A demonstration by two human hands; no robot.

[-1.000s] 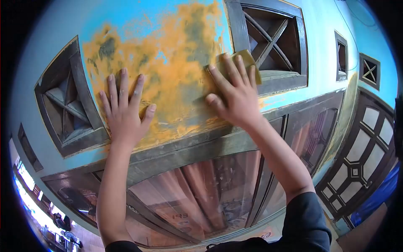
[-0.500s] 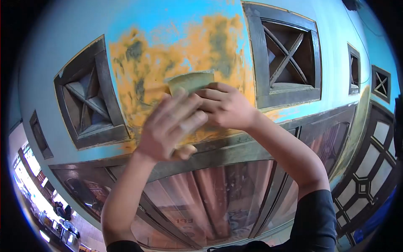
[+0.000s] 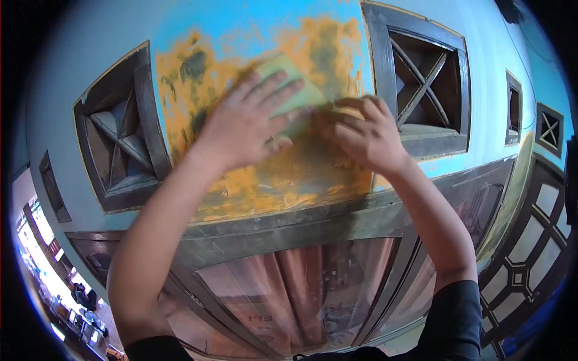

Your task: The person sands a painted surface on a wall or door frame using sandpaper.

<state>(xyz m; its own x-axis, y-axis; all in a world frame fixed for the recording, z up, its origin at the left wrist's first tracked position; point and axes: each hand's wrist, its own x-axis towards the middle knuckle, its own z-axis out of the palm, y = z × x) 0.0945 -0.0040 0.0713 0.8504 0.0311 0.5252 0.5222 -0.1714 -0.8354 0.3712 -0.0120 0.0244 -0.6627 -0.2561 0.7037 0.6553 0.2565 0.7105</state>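
Observation:
A yellow-green sheet that looks like sandpaper [image 3: 310,96] lies against an orange-and-grey patched stretch of wall [image 3: 277,186]. My left hand [image 3: 241,120] presses flat over its left part, fingers spread and pointing up to the right. At the sheet's right corner is my right hand [image 3: 367,129], its fingers curled in towards the paper. Motion blurs those fingertips, and their exact contact with the sheet is hard to make out. The sheet is tilted, one corner pointing up.
Brown-framed vents with crossed bars flank the patch, one on the left [image 3: 123,135] and one on the right [image 3: 424,81]. A dark wooden ledge [image 3: 283,231] runs below, above curtained glass panes [image 3: 301,289]. A panelled door [image 3: 524,259] stands far right.
The sheet has moved up and turned to a slant. My left hand has risen and now lies flat on it; my right hand has shifted right, to its corner.

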